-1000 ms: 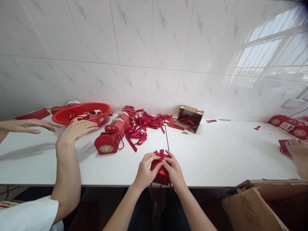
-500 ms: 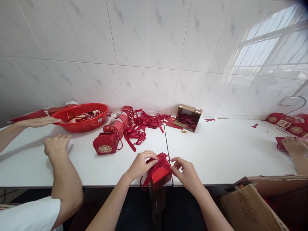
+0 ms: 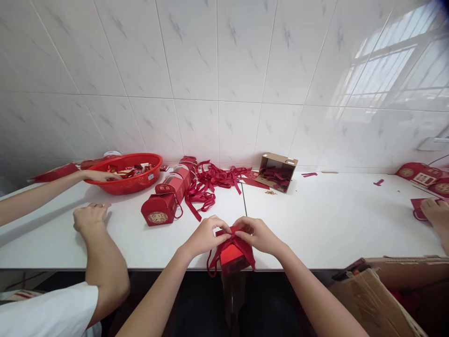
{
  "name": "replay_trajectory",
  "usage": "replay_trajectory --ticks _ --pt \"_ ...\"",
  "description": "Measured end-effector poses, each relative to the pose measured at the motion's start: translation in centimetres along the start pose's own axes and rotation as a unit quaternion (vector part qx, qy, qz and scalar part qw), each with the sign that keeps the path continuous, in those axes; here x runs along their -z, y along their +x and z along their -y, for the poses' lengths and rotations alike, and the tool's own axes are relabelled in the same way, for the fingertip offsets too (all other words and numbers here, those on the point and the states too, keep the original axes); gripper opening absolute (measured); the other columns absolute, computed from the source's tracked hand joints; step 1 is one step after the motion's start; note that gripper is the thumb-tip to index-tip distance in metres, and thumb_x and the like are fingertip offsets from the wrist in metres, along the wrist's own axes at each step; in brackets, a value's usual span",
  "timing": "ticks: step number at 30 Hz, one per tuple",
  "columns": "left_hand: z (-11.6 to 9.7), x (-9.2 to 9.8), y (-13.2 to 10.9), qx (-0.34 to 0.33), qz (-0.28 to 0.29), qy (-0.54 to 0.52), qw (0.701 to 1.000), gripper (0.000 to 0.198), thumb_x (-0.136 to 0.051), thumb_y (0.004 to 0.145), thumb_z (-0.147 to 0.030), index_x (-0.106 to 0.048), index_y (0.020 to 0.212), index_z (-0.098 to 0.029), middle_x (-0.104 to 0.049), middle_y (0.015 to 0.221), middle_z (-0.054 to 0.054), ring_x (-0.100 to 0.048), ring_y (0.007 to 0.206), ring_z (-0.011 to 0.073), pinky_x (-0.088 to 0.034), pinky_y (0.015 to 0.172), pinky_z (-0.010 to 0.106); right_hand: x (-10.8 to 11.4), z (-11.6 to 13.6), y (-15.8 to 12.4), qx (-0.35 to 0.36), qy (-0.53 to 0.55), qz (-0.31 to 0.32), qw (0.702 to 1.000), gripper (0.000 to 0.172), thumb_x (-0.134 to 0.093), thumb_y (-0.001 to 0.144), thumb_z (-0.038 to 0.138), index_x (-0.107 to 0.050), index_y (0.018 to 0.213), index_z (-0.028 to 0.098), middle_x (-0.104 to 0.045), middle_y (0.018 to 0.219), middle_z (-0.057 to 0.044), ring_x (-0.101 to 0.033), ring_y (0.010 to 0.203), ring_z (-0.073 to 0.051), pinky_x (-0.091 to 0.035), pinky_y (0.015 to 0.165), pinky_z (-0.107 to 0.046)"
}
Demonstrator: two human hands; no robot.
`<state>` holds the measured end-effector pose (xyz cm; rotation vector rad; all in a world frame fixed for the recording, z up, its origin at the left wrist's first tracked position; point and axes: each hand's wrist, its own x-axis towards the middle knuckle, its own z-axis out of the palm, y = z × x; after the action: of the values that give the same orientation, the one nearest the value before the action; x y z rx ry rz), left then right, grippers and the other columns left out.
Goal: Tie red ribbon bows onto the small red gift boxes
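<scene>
My 2 hands are on the small red box (image 3: 232,256), right at the near edge of the white table (image 3: 333,224). Left hand (image 3: 205,234) and right hand (image 3: 257,234) each pinch the red ribbon (image 3: 213,262) on top of the lid, fingertips almost meeting. The ribbon is gathered up there, but I see no finished bow, and its ends hang loose over the front. Further back lies a row of boxes (image 3: 164,199) with ribbon loops on them, beside a pile of spare ribbons (image 3: 213,178), a red basket (image 3: 128,188) and an open cardboard box (image 3: 277,169). Another person's hand (image 3: 89,216) rests on the table to my left. White tiled wall (image 3: 224,70) behind, window glare across it.
</scene>
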<state>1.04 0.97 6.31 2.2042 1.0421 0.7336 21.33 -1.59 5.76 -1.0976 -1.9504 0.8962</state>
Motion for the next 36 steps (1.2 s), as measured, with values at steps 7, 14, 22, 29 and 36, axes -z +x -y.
replay_trajectory --ticks 7,14,22,29,36 --pt "0.2 0.6 0.4 -0.010 0.040 0.008 0.999 0.013 -0.060 0.077 -0.024 -0.072 0.081 -0.025 -0.067 0.080 0.002 -0.060 0.081 0.0188 -0.046 0.075 0.029 -0.5 -0.2 -1.5 0.128 -0.166 0.051 0.976 0.040 -0.042 0.087 0.009 -0.064 0.116 0.027 -0.057 0.094 -0.006 -0.056 0.076 -0.014 -0.049 0.071 -0.027" --pt "0.9 1.6 1.4 0.013 0.074 -0.009 0.997 0.013 -0.060 0.074 -0.026 -0.072 0.075 -0.022 -0.068 0.075 0.002 -0.059 0.073 0.0181 -0.046 0.067 0.027 -1.5 -1.1 -1.7 0.135 -0.225 0.070 0.963 0.046 -0.043 0.084 0.005 -0.064 0.117 0.029 -0.054 0.094 -0.007 -0.053 0.078 -0.016 -0.048 0.072 -0.029" --pt "0.9 1.9 1.6 0.000 0.108 -0.022 0.994 0.010 -0.056 0.076 -0.025 -0.063 0.081 -0.020 -0.060 0.074 0.000 -0.055 0.070 0.0150 -0.045 0.065 0.025 -1.0 -1.8 -1.5 0.152 -0.158 0.073 0.973 0.045 -0.044 0.082 0.003 -0.068 0.110 0.029 -0.051 0.096 -0.007 -0.054 0.082 -0.015 -0.050 0.076 -0.030" --pt "0.7 1.9 1.6 -0.011 0.151 0.006 0.989 0.010 -0.058 0.076 -0.029 -0.058 0.076 -0.020 -0.054 0.075 0.000 -0.049 0.070 0.0154 -0.041 0.066 0.025 -0.9 -1.7 -1.5 0.159 -0.168 0.072 0.970 0.051 -0.040 0.080 -0.002 -0.070 0.108 0.028 -0.048 0.091 -0.006 -0.054 0.080 -0.015 -0.051 0.074 -0.030" --pt "0.4 2.3 1.8 -0.017 0.188 0.040 0.981 0.015 -0.057 0.078 -0.036 -0.062 0.081 -0.022 -0.051 0.085 0.002 -0.049 0.082 0.0190 -0.041 0.076 0.028 -0.9 -2.0 -1.3 0.156 -0.151 0.076 0.973 0.051 -0.043 0.080 -0.003 -0.068 0.109 0.031 -0.048 0.093 -0.005 -0.054 0.085 -0.015 -0.051 0.079 -0.030"
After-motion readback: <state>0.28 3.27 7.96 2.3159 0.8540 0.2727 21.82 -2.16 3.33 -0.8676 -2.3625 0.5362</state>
